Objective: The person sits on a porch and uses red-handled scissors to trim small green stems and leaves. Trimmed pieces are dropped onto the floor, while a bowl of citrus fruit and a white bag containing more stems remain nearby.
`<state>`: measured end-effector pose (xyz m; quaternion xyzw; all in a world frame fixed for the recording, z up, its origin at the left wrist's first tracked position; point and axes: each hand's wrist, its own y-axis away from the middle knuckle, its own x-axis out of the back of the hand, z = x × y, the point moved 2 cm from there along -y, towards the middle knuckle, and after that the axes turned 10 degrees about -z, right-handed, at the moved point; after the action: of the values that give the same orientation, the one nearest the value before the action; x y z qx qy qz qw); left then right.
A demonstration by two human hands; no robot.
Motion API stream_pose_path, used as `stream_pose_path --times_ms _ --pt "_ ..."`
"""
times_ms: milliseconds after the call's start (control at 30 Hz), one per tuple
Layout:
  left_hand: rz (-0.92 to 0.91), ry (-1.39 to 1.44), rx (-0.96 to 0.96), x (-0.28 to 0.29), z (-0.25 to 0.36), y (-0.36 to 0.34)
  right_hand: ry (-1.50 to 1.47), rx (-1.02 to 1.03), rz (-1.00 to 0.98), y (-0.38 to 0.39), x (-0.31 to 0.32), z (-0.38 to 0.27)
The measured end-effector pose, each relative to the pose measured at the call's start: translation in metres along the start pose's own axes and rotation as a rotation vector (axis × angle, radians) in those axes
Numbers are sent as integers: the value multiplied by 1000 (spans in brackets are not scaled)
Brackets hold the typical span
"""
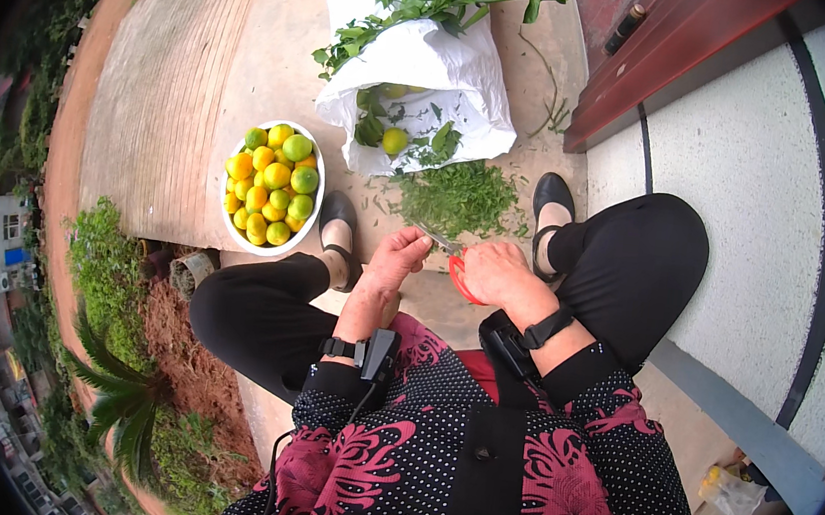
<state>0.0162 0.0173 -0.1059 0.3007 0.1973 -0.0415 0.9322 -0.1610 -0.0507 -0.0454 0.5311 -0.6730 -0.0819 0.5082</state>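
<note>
My right hand (498, 272) is wrapped round a pair of scissors with red handles (466, 281). The metal blades (442, 238) point up and left, toward my left hand. My left hand (399, 258) is closed in a pinch just left of the blades; what its fingers hold, if anything, is too small to make out. Beyond both hands, a heap of cut green leaf bits (461, 198) lies on the concrete. Behind it, a white woven sack (494, 100) gapes toward me, with a green-yellow citrus fruit (395, 141) and loose leaves at its mouth.
A white basin (262, 250) full of green and orange citrus fruits stands left of my left shoe (339, 212). Leafy branches (439, 1) lie across the sack. At the right are a red door frame (644, 66) and a pale stone floor (742, 182). Plants grow at the left.
</note>
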Motion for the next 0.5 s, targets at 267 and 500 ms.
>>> stream_pose_path --times_ms 267,500 --pt "21 47 14 1 -2 -3 -32 -40 -34 -3 -4 2" --pt "56 170 -124 7 -1 -5 -107 -143 -135 -6 0 2"
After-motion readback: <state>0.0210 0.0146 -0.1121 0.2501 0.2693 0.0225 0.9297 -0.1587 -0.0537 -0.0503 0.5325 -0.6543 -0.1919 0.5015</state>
